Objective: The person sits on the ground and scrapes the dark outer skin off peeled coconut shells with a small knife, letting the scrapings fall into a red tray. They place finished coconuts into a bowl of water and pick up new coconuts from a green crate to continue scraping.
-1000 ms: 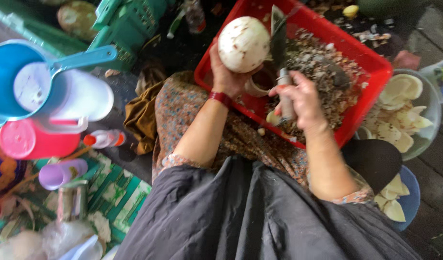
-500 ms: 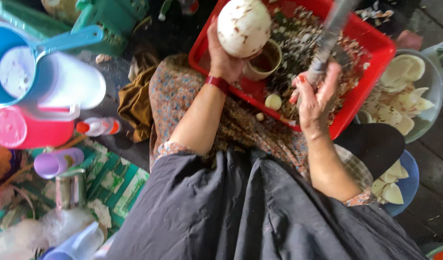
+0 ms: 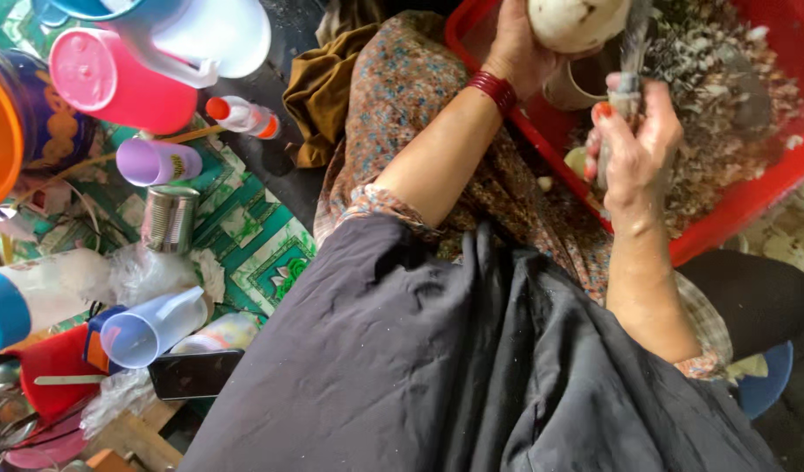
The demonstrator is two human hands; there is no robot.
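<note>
Honestly, left hand (image 3: 517,44) cups the peeled coconut (image 3: 578,19) and right-hand fingers (image 3: 634,131) stay wrapped round the knife handle (image 3: 623,96), so I'd chop shallow over the red tray (image 3: 752,197).

Both hands raised forward: left hand (image 3: 517,44) cupped with palm up, right hand (image 3: 634,140) fisted tight.

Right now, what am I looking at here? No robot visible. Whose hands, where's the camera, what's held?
There is no machine: a person works with bare hands, and one camera on their head looks down over their lap. The left hand holds a pale peeled coconut over a red tray full of husk scraps. The right hand grips a knife by its handle, blade up beside the coconut. On the mat to the left lie a pink jug, a purple cup and a tin can.
</note>
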